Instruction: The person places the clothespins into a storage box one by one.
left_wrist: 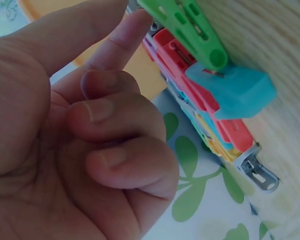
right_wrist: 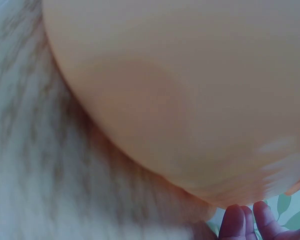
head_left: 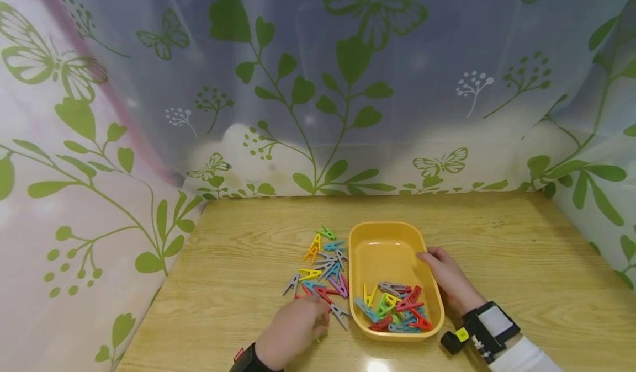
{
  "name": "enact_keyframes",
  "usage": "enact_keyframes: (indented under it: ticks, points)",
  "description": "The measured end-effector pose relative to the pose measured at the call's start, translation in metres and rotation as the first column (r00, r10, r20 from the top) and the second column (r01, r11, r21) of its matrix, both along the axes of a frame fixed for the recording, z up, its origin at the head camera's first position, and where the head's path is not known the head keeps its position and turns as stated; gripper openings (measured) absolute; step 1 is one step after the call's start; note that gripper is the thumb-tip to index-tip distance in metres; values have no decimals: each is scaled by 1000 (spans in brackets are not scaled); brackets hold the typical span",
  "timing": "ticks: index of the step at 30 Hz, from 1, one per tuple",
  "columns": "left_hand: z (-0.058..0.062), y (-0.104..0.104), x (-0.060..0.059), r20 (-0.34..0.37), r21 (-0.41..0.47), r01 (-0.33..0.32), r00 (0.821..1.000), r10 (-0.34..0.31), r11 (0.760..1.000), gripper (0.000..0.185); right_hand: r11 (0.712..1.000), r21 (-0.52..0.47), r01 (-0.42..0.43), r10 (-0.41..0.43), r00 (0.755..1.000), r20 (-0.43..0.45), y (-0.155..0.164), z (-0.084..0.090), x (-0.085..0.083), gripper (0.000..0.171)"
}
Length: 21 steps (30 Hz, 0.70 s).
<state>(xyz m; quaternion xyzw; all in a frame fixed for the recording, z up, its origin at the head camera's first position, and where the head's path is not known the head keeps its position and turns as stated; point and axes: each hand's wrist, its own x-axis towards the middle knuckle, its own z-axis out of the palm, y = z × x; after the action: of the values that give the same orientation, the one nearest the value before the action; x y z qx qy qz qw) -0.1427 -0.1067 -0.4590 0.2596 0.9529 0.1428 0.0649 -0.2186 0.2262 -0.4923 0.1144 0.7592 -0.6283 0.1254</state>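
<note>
Head view: your left hand (head_left: 293, 330) rested on the wooden table (head_left: 497, 250) at the near edge of a loose pile of clothes pegs (head_left: 323, 267), which lay just left of the yellow tray (head_left: 387, 248). The fingers were curled over the nearest pegs, and a green tip showed beneath them. Your right hand (head_left: 447, 278) lay against the right rim of the tray, with the fingertips hooked over the edge. A second batch of pegs (head_left: 397, 308) lay inside the tray at its near end; the far end of the tray was bare. A curtain with a green leaf and butterfly print (head_left: 318, 85) hung behind and beside the table.

Left wrist view: your thumb and index finger (left_wrist: 135, 25) pinched one end of a green peg (left_wrist: 190, 30). The other three fingers were curled into the palm. A blue peg (left_wrist: 235, 90) and a red peg (left_wrist: 190, 75) lay touching the green one, with a grey peg (left_wrist: 260, 172) further along the pile.

Right wrist view: the outer wall of the yellow tray (right_wrist: 190, 100) filled most of the frame, blurred. Your fingertips (right_wrist: 250, 222) showed at the bottom edge, close together beside the tray. The grip itself could not be made out here.
</note>
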Motion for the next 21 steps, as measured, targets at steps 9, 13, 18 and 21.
enact_keyframes:
  ticks: [9, 13, 18, 21]
  points:
    - [-7, 3, 2, -19, -67, -12, 1000, 11, 998, 26, 1000, -23, 4, -4, 1000, -9, 0, -1, 0, 62]
    - [-8, 4, 1, -44, -74, -5, 999, 2, 997, 29, 1000, -23, 3, -3, 1000, -5, 0, -1, -1, 62]
    - [-2, 4, 0, -37, -22, -11, 999, 10, 1000, 29, 1000, -19, 12, -12, 1000, 2, -1, -1, 0, 61]
    - [5, 3, -2, -50, 11, -22, 998, 23, 1000, 19, 1000, -22, 13, -13, 1000, 0, -1, 0, 0, 61]
